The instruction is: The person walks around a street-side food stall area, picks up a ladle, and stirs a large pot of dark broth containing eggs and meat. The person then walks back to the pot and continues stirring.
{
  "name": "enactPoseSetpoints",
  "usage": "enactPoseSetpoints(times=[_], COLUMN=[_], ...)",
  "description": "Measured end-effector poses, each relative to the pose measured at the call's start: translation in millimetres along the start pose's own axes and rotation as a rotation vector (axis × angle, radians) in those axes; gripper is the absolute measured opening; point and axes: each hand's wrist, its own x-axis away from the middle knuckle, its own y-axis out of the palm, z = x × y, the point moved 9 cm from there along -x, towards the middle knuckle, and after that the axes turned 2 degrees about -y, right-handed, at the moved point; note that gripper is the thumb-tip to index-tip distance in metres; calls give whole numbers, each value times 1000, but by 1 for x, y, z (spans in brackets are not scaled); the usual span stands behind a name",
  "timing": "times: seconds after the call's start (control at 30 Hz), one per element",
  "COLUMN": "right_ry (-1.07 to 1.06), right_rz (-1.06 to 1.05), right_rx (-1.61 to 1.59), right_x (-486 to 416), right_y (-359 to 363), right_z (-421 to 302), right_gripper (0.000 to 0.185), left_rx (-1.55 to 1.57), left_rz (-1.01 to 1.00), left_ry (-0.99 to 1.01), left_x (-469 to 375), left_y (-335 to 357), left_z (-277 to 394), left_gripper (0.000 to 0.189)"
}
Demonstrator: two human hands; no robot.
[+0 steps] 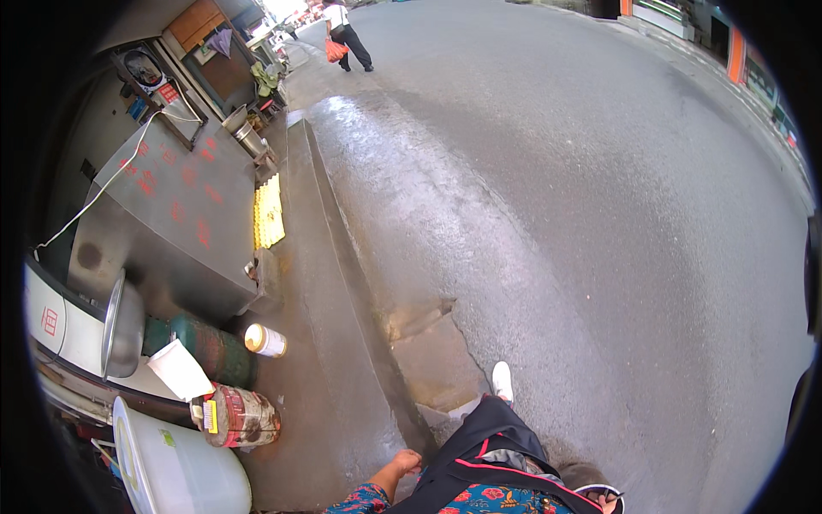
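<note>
My left hand [408, 462] hangs beside the dark apron with red trim [498, 443], its fingers curled and nothing visible in them. At the lower right, my right hand [607, 502] is at the rim of a dark bucket [587, 478], fingers bent over the edge or handle; most of that hand is cut off by the picture's bottom. One white shoe [503, 380] shows ahead of the apron, on the road beside a concrete slab [440, 366]. The bucket's contents cannot be made out.
At left stand a large white plastic tub [186, 462], a stained red-and-white bucket [244, 416], green gas cylinders [212, 347], a white canister [265, 340] and a metal counter [186, 186]. A raised kerb [347, 276] runs along the road. A person [347, 35] with an orange bag is farther up.
</note>
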Motion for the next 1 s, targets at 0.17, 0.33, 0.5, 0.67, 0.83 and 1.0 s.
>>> enactPoseSetpoints(times=[0.17, 0.33, 0.5, 0.67, 0.83, 1.0], right_ry=[-65, -62, -55, 123, 17, -648], right_rz=[-1, -121, -398, -810, -1295, -1665], right_rx=[94, 230, 370, 658, 1056, 1602], right_x=[46, 90, 120, 196, 356, 478], right_y=[147, 287, 473, 695, 885, 1018], right_z=[-36, -54, -33, 15, 58, 100], right_gripper=[27, 26, 25, 16, 12, 16], left_rx=[302, 508, 572, 466, 562, 666], left_rz=[154, 108, 116, 100, 216, 386], left_ry=[21, 395, 494, 442, 165, 118], left_x=[-4, 16, -3, -59, -69, -50], left_y=[-44, -104, -120, -115, -158, -209], left_z=[127, 319, 464, 533, 517, 540], left_gripper=[11, 15, 17, 19, 13, 11])
